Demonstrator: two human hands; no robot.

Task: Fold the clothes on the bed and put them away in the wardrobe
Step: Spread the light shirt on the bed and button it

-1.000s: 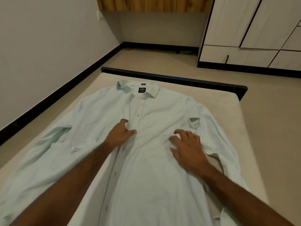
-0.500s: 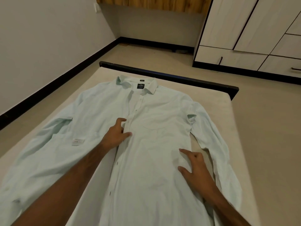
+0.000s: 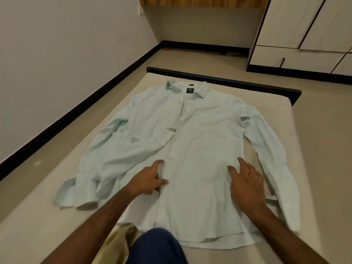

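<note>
Shirt (image 3: 192, 149), pale mint and long-sleeved, lies face up on the bed (image 3: 297, 141) with its collar toward twelve o'clock and its hem toward six, sleeves out at nine and three. Left hand (image 3: 150, 180) rests on the cloth just beside the button placket, fingers loosely bent; right hand (image 3: 245, 180) presses flat with fingers spread near the three o'clock side seam. Wardrobe (image 3: 304, 25) stands well apart at one o'clock.

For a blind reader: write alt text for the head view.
A pale mint long-sleeved button shirt lies front-up on a beige mattress, both bare hands pressing its lower front: left hand by the button placket, right hand near the side seam. A white wardrobe stands beyond.
</note>
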